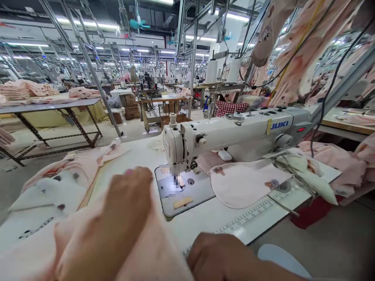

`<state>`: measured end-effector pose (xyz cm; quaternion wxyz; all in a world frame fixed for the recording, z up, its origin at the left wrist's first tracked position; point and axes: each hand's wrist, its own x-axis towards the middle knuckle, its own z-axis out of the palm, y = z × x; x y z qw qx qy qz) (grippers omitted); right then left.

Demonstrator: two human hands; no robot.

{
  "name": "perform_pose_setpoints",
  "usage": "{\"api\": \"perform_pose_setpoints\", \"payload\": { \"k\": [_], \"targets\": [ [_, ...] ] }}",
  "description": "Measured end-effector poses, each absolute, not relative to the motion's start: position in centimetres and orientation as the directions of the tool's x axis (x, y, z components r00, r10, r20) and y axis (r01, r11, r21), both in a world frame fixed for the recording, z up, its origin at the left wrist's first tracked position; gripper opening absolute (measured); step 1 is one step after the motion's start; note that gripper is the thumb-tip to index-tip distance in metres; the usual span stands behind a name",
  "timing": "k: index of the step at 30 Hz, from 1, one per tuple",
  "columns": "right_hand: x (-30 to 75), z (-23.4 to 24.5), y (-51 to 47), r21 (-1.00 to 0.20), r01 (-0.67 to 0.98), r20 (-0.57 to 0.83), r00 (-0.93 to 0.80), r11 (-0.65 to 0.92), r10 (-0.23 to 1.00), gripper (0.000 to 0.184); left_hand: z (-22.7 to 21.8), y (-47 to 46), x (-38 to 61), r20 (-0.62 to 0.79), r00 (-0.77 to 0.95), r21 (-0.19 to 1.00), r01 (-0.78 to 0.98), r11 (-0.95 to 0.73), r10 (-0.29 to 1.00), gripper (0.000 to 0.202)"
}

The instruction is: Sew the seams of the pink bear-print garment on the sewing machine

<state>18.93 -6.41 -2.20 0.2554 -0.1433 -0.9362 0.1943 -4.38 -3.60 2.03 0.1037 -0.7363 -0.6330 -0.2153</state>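
My left hand (123, 222) lies on a piece of pale pink fabric (152, 253) at the near edge of the white sewing table (205, 218); it is blurred and its fingers look curled into the cloth. My right hand (219, 255) rests closed on the same fabric at the bottom edge. Ahead stands a white JUKI sewing machine (234, 132), its needle area (177, 179) lit over the grey plate (190, 195). A rounded pink printed piece (243, 183) lies on the table right of the plate.
A stack of pink and white cut pieces (52, 187) sits at my left. More pink garments hang at the upper right (299, 50) and pile at the right (340, 164). A printed ruler (252, 214) runs along the table edge. Rows of other workstations fill the hall behind.
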Motion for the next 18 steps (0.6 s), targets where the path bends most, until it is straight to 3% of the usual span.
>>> {"api": "perform_pose_setpoints", "payload": {
  "k": [2,6,9,13,16,18],
  "targets": [
    [20.5,-2.7,-5.4,-0.454,0.130,0.504,-0.778,0.881,0.375,0.014,0.3,-1.1,-2.3,0.349,0.190,0.083,0.969,-0.232,0.918,0.022],
    [22.8,-4.0,-3.5,-0.328,0.186,0.563,-0.749,0.926,0.350,0.007,-3.4,1.8,0.1,0.314,0.162,0.101,0.974,-0.202,0.935,0.020],
    [23.4,-4.2,-2.7,-0.254,0.174,0.459,-0.845,0.951,0.277,0.003,-4.1,2.2,0.1,0.288,0.156,0.121,0.973,-0.197,0.945,0.017],
    [23.9,-3.4,-1.7,-0.272,0.087,0.294,-0.941,0.959,0.169,0.007,-3.9,0.8,-0.1,0.200,0.247,0.114,0.955,-0.273,0.948,0.025],
    [24.6,-3.2,-1.4,-0.284,0.054,0.266,-0.955,0.957,0.133,0.006,-4.4,-1.1,0.0,0.224,0.322,0.059,0.938,-0.343,0.920,0.024],
    [25.1,-3.4,-1.3,-0.284,0.074,0.262,-0.953,0.956,0.152,0.006,-5.1,-2.1,0.0,0.265,0.347,0.009,0.932,-0.362,0.900,0.037]
  ]
}}
